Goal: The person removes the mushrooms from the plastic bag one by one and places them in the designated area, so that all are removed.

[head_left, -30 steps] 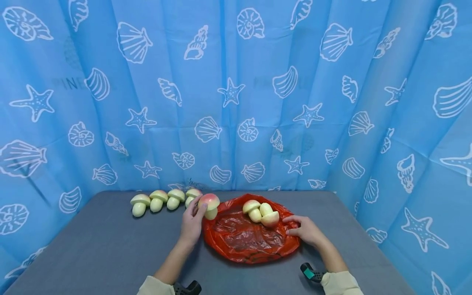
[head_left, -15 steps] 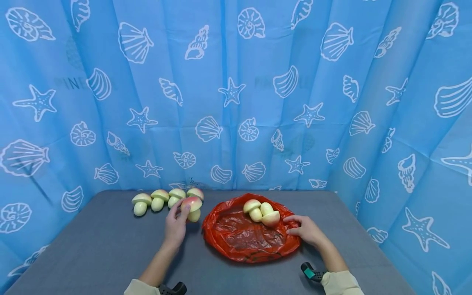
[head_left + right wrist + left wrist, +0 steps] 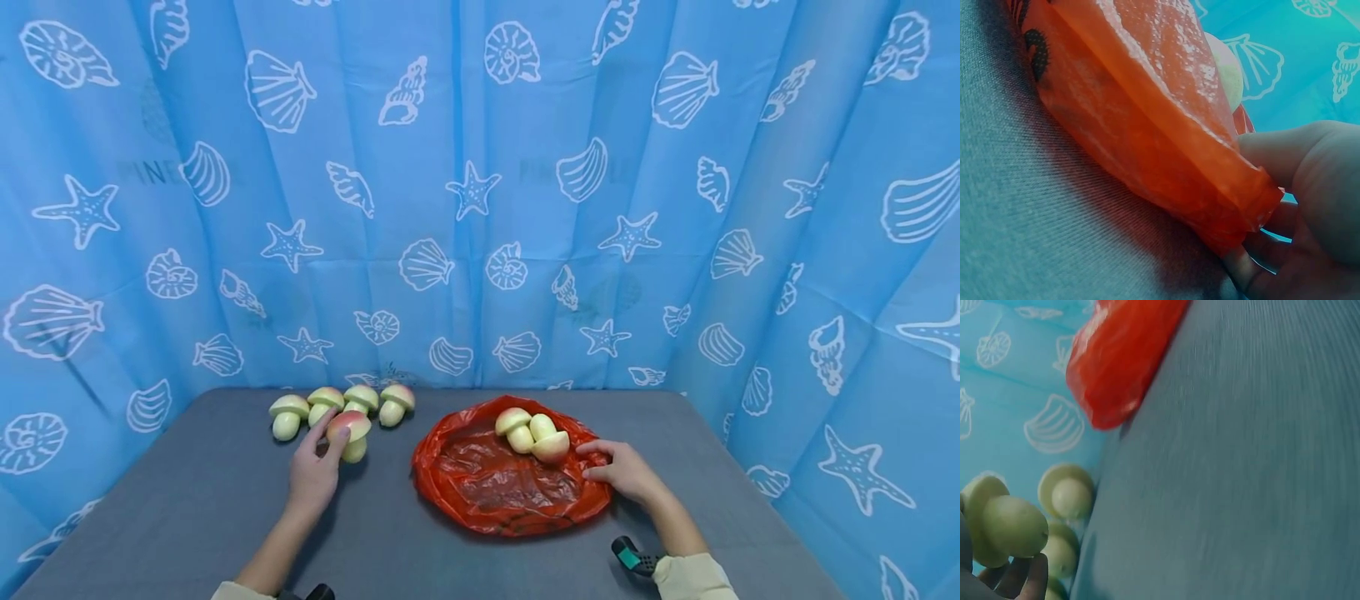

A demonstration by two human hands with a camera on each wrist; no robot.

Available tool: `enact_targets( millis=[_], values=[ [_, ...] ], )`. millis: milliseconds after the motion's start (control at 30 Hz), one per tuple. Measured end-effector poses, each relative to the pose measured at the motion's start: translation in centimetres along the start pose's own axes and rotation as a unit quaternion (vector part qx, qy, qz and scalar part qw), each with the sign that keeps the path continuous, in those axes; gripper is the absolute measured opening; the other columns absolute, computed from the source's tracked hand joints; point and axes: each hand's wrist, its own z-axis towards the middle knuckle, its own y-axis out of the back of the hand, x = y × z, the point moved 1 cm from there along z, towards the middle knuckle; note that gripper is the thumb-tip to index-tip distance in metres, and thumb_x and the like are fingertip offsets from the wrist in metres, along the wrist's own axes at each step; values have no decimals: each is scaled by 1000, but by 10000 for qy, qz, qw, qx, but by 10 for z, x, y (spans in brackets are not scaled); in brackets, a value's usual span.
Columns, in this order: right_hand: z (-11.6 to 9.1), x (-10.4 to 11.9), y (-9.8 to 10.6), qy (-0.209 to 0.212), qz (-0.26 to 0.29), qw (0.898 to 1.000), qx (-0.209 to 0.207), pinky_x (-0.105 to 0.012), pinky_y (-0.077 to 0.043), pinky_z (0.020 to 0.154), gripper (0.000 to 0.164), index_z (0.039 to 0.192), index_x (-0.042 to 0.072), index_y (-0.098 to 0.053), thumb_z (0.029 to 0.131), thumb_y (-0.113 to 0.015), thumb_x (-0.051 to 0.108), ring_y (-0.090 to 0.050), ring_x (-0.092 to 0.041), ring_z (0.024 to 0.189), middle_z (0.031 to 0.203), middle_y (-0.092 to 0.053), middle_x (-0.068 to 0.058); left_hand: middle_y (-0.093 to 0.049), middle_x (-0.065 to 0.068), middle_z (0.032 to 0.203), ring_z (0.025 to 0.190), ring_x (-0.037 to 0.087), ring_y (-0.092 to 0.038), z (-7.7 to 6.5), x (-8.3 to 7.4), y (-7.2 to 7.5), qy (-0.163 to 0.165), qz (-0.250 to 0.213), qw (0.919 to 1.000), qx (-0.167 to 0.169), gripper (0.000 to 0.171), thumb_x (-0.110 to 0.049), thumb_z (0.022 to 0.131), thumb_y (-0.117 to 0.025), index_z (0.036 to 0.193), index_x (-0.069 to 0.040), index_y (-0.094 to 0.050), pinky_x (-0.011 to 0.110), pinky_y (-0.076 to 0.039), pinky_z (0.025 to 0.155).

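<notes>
My left hand point(image 3: 313, 477) holds a toy mushroom point(image 3: 350, 429) with a pink-tinged cap and pale stem, above the grey table at the left. In the left wrist view, this mushroom point(image 3: 1015, 526) shows its stem, with my fingertips point(image 3: 1034, 578) beside it. A red plastic bag point(image 3: 433, 492) lies with its mouth spread wide at the middle. Two mushrooms rest inside it, one upright point(image 3: 513, 423) and one cap-down point(image 3: 551, 447). My right hand point(image 3: 632, 473) pinches the bag's right rim; in the right wrist view the thumb is inside the edge point(image 3: 1235, 200) and fingers outside.
A row of several similar mushrooms point(image 3: 395, 406) stands along the table's point(image 3: 225, 500) back left edge, just behind my left hand. A blue curtain point(image 3: 480, 225) with white shell prints hangs behind the table and along its right side.
My left hand has carried the mushroom leftward, from the bag's left rim to in front of the row. My right hand and the bag have stayed in place.
</notes>
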Motion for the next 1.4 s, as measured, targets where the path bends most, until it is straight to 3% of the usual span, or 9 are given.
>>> enact_targets(
  millis=[167, 300, 633, 767, 933, 1033, 1233, 1400],
  values=[
    [0, 0, -1, 78, -13, 10000, -29, -58, -43, 94, 30, 113, 4, -69, 83, -73, 5, -50, -42, 114, 125, -57, -25, -49, 25, 138, 109, 37, -55, 4, 8, 20, -143, 467, 9988, -107, 52, -36, 101, -53, 144, -8, -47, 50, -42, 86],
    [0, -2, -1, 56, -10, 10000, -41, -58, -43, 94, 31, 113, 4, -69, 83, -72, 5, -50, -42, 114, 125, -57, -25, -51, 26, 134, 107, 37, -55, 7, 13, 34, -173, 499, 9982, -284, 50, -32, 100, -55, 142, -6, -50, 49, -41, 87],
    [0, -2, 0, 34, -9, 10000, -12, -58, -43, 94, 31, 114, 5, -69, 84, -73, 7, -50, -42, 114, 126, -57, -24, -45, 24, 141, 110, 31, -50, 7, 26, 60, 475, 614, 9968, -174, 56, -41, 102, -47, 147, -9, -43, 41, -40, 82],
    [-1, 0, 0, 2, 17, 10000, -15, -56, -45, 92, 31, 115, 5, -69, 84, -73, 7, -50, -41, 113, 126, -56, -24, -41, 24, 145, 118, 36, -46, 10, 32, 68, 798, 577, 9950, -181, 59, -46, 101, -45, 148, -9, -41, 47, -37, 90],
    [-1, 1, 0, 5, 10, 10000, -26, -56, -45, 93, 31, 115, 5, -69, 84, -72, 6, -50, -40, 113, 126, -56, -24, -41, 26, 144, 132, 45, -35, 14, 41, 76, 1215, 931, 9871, -463, 64, -52, 100, -42, 147, -9, -43, 58, -29, 101],
    [0, 1, -1, -8, -4, 10000, -23, -56, -45, 93, 31, 115, 5, -69, 84, -73, 7, -50, -40, 113, 127, -56, -24, -43, 27, 142, 130, 47, -36, 16, 45, 81, 1301, 1139, 9834, -557, 63, -52, 100, -40, 146, -8, -44, 60, -28, 100],
    [1, 1, -1, -17, 2, 10000, -38, -57, -44, 93, 31, 115, 5, -69, 84, -73, 6, -50, -41, 114, 127, -56, -24, -39, 28, 145, 129, 51, -32, 21, 46, 88, 1385, 1247, 9815, -437, 65, -51, 101, -37, 146, -5, -42, 62, -25, 100],
    [0, 1, -1, -57, 68, 10000, -12, -57, -44, 93, 31, 115, 4, -69, 84, -72, 5, -49, -41, 114, 128, -55, -25, -47, 28, 136, 125, 49, -38, 22, 50, 90, 1390, 1321, 9795, -613, 65, -50, 102, -36, 139, 1, -46, 58, -29, 99]
  ],
)
